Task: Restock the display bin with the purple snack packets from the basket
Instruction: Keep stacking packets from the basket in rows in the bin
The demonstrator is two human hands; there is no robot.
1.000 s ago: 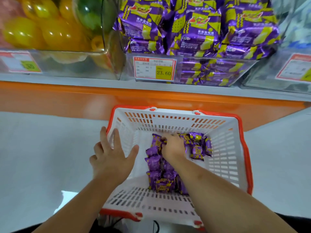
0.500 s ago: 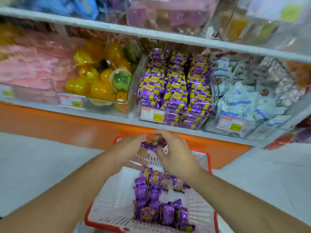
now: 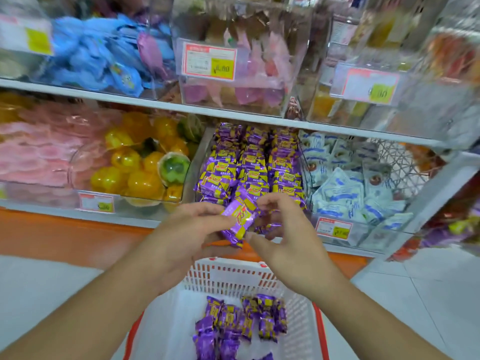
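Both hands have risen out of the basket (image 3: 298, 302) since a second ago, when the right one was down among the packets and the left rested on the rim; they now meet in front of the display bin (image 3: 249, 165) with one purple snack packet (image 3: 237, 219) between them. The left hand (image 3: 187, 229) holds that packet, thumb on its upper left corner and fingers (image 3: 220, 240) curled beneath it. The right hand (image 3: 283, 235) sits just beside the packet's right edge, its fingers loosely curled; whether they pinch the wrapper or only brush it cannot be made out. The packet lies tilted, its long axis running from lower left up toward upper right, face toward the camera. Directly beyond and a little above it stands the bin, already stacked in three rows of the same purple packets, so the coming move looks like a short push forward and up, with the packet turned to match the rows. The left hand has the surer hold; the right seems better placed to steer. More purple packets (image 3: 241, 326) remain in the basket below.
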